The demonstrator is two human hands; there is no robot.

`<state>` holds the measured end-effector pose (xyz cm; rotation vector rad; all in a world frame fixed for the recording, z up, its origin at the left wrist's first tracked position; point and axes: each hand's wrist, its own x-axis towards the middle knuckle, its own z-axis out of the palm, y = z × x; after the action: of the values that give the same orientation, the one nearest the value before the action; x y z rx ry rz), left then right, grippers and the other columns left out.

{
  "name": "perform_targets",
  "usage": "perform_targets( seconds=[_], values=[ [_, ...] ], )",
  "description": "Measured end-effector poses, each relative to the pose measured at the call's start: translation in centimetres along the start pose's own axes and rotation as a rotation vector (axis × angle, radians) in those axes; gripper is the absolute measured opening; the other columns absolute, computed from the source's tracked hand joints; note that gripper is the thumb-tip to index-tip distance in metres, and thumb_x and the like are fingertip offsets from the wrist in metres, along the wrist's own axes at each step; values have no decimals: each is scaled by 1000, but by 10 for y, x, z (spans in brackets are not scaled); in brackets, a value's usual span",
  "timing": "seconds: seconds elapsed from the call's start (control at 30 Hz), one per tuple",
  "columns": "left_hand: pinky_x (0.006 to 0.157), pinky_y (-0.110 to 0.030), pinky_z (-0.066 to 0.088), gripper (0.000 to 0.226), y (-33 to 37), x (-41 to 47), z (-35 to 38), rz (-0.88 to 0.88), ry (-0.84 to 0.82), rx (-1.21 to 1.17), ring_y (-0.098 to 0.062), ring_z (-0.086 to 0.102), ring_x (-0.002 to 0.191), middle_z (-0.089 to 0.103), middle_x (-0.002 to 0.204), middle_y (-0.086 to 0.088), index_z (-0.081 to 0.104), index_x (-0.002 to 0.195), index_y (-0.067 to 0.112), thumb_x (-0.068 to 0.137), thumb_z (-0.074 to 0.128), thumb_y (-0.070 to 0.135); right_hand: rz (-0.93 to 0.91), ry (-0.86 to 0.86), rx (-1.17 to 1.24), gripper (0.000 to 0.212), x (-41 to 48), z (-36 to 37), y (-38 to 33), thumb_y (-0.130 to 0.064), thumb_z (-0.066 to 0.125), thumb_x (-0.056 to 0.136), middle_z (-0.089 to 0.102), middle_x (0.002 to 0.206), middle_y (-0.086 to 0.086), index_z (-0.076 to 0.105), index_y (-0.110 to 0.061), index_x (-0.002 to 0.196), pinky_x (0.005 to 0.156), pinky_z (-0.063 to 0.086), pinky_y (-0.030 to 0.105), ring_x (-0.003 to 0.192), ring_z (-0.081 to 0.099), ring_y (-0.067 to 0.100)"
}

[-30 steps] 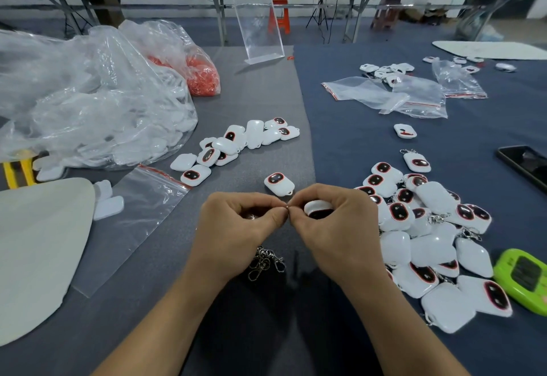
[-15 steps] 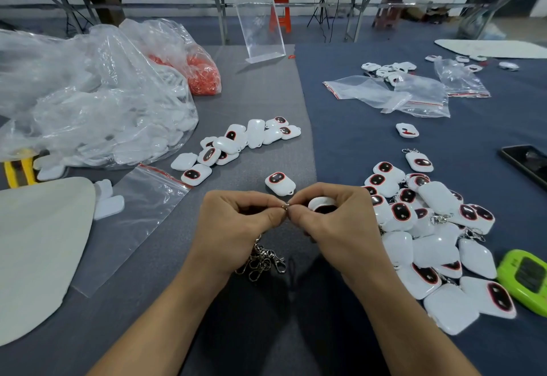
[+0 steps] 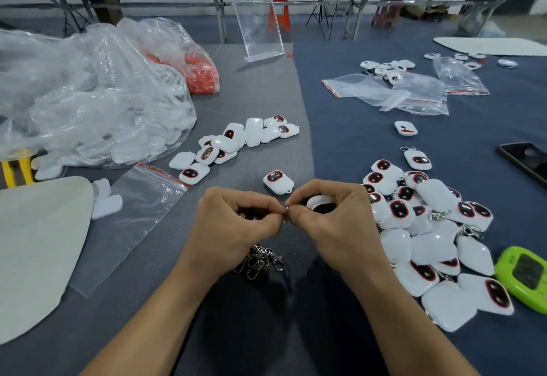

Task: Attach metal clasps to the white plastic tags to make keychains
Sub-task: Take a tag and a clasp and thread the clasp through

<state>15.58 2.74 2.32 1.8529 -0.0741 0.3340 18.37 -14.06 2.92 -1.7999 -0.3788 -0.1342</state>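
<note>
Left hand [image 3: 236, 224]: was curled, with thumb and forefinger pinched on a small metal ring [image 3: 285, 212] where the two hands met.
Right hand [image 3: 334, 221]: was closed round a white tag [image 3: 321, 201], with its fingertips brought against the same ring.
Held tag: was kept above the grey mat [image 3: 266, 94], just nearer than a lone tag [image 3: 278, 181] that lay on the mat.
Bunch of metal clasps [image 3: 260, 260]: was seen below the left hand; whether it was held or lay on the mat could not be told.
Tag pile [image 3: 429, 227]: was spread on the blue mat [image 3: 355, 138], just beside the right hand, with clasps seen on some tags.
Row of tags [image 3: 236, 144]: was laid on the grey mat beyond the hands, beside a large plastic bag [image 3: 88, 103].
Green device [image 3: 524, 278]: was placed at the pile's right edge.
</note>
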Motion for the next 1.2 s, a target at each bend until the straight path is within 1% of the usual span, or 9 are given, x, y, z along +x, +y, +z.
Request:
perform_targets(
  seconds=[0.1,0.2,0.27,0.33,0.4,0.53,0.67,0.9,1.2],
  values=[
    [50,-26,39,9,0,0,-2,-4,-15,18,-8,50,51,68,58,0,79,70,30,64,73,27,7,-30,21,14,0,1,1,-14,78,73,69,64,-2,76,-28,71,54,48,26,57,61,18],
    [49,-26,34,11,1,-1,-3,-37,-49,1,-9,45,50,62,53,0,79,68,24,61,71,24,-4,-74,43,17,0,1,0,-10,80,75,66,61,-2,76,-26,71,53,44,21,52,54,8],
    [50,-28,33,10,3,-2,-3,-64,-66,-25,-13,43,51,59,52,-9,78,67,21,61,70,19,-18,-98,30,17,0,-1,0,-11,81,76,66,61,1,75,-26,72,53,45,24,54,54,9],
    [55,-34,34,11,7,-3,-2,-86,-74,-68,-19,44,55,61,60,-24,78,67,17,62,69,14,-35,-107,27,17,0,-2,-1,-12,82,77,66,62,1,75,-26,73,53,46,27,54,54,11],
    [58,-36,36,11,10,-3,0,-103,-72,-138,-21,47,58,60,66,-30,77,66,12,62,67,9,-57,-113,46,18,0,-3,-2,-9,82,78,64,59,-2,75,-25,72,51,42,24,51,50,7],
    [58,-29,43,12,10,-1,1,-124,-35,-249,-18,54,60,66,63,-17,78,68,12,63,70,5,-46,-126,174,17,1,-3,-4,-4,79,75,62,58,1,75,-20,71,52,41,23,52,51,7],
    [57,-24,45,14,10,-1,-2,-102,-62,-238,-14,58,61,70,63,-9,80,67,17,64,75,5,67,-149,315,11,1,-2,-4,-6,77,69,61,58,3,76,-17,69,50,42,25,54,51,12],
    [49,-21,38,14,12,-1,-5,-55,-78,-152,-12,49,53,67,61,-19,80,68,17,65,73,5,213,-188,372,5,0,-2,-5,-8,76,65,60,56,6,76,-13,66,46,39,23,49,48,16],
    [50,-20,39,12,12,0,-7,-41,-101,-114,-12,50,54,68,64,-21,80,69,16,63,75,6,289,-218,375,3,-1,-2,-8,-10,76,65,59,58,7,76,-13,66,45,38,25,51,48,18]
  ],
)
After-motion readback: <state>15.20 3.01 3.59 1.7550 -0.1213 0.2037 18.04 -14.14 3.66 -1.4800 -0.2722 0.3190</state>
